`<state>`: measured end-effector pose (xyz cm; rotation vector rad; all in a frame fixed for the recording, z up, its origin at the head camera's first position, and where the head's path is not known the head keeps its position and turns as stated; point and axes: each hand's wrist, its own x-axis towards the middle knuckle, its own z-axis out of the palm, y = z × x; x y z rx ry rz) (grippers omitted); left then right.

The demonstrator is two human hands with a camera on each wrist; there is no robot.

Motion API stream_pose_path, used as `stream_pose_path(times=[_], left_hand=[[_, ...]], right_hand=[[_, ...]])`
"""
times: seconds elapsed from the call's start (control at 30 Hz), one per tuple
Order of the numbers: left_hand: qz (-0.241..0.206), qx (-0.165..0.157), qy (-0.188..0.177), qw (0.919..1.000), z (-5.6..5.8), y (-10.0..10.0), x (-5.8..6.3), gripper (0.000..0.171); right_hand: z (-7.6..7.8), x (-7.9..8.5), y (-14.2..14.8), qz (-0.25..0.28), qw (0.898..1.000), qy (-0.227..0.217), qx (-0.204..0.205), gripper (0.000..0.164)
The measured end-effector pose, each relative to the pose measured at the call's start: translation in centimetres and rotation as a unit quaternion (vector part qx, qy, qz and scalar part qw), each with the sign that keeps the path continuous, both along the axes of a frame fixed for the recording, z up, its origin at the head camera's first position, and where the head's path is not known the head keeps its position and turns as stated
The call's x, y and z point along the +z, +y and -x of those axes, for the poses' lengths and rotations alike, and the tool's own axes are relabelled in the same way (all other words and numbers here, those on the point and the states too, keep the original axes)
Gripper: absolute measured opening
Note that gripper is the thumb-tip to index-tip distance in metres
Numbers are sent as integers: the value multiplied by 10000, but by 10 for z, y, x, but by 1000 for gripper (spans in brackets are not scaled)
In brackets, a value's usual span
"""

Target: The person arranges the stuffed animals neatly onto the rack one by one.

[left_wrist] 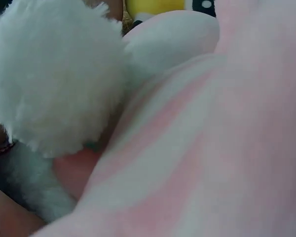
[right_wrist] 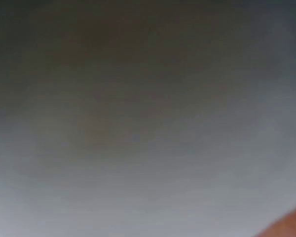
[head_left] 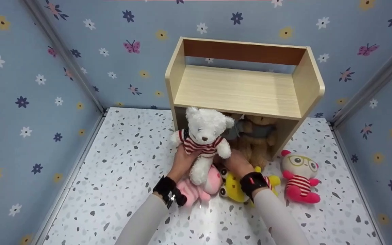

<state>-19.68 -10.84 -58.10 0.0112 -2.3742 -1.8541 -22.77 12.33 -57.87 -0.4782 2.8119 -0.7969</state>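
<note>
My left hand (head_left: 183, 160) grips a white teddy bear (head_left: 207, 123) in a red-and-white striped shirt at its lower body, upright in front of the shelf's lower opening. In the left wrist view the bear's fluffy white fur (left_wrist: 54, 74) fills the left side. My right hand (head_left: 238, 164) reaches low into the opening by the brown teddy bears (head_left: 259, 137), its fingertips hidden; I cannot tell what they hold. A pink striped plush (head_left: 196, 190) lies below my left hand, and a yellow plush (head_left: 233, 187) with big eyes lies under my right wrist. The right wrist view is a grey blur.
A light wooden shelf (head_left: 237, 90) stands against the flowered back wall (head_left: 162, 64), its upright side panel (head_left: 310, 80) on the right. A pink-and-white plush (head_left: 299, 178) with yellow glasses lies right of it on the speckled floor (head_left: 111, 163). Side walls enclose both sides.
</note>
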Motion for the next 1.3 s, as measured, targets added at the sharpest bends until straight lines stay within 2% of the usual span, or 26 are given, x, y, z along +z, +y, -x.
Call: stream_pose_path(times=[0.17,0.23,0.37,0.43,0.53,0.63,0.8,0.87,0.97,1.07,1.13,1.2,1.27,1.3], left_hand=[[-55,251,142,9996,16,4,-1,24],[5,414,-9,9991,21,5,0,26],[260,881,-395,9950,31,9,1,35],[289,1045,-340,9935,37,12,2,37],[198,1188,-338,9921,44,19,4,39],[151,1232,-600,9905,47,24,8,47],[941,1295,-599,9853,50,30,11,39],[1125,1315,-639,9828,49,32,12,35],[785,1247,-650,9870,41,34,13,35],[600,1177,-258,9909,27,37,14,45],[933,994,-48,9906,13,40,16,58],[1435,618,99,9877,2,45,19,68],[2043,138,169,9787,-8,47,23,72],[2373,-103,186,9712,-10,48,25,70]], right_hand=[[-2,-4,-1,-571,9944,673,576,15],[-1,-6,-1,-654,9909,845,815,19],[1,-8,0,-497,9889,900,1073,31],[0,-9,0,-453,9881,940,1130,35],[-1,-8,-1,-464,9863,1025,1206,31],[-2,-8,-2,-487,9867,981,1197,31],[-2,-9,-4,-549,9895,822,1051,36],[-1,-10,-4,-568,9904,754,1011,34],[0,-10,-3,-557,9914,662,985,31],[1,-9,-2,-528,9914,645,1007,31],[2,-8,1,-570,9912,635,1008,33],[4,-7,3,-645,9917,583,946,36],[3,-7,1,-728,9920,547,873,38],[3,-7,0,-762,9922,527,837,39]])
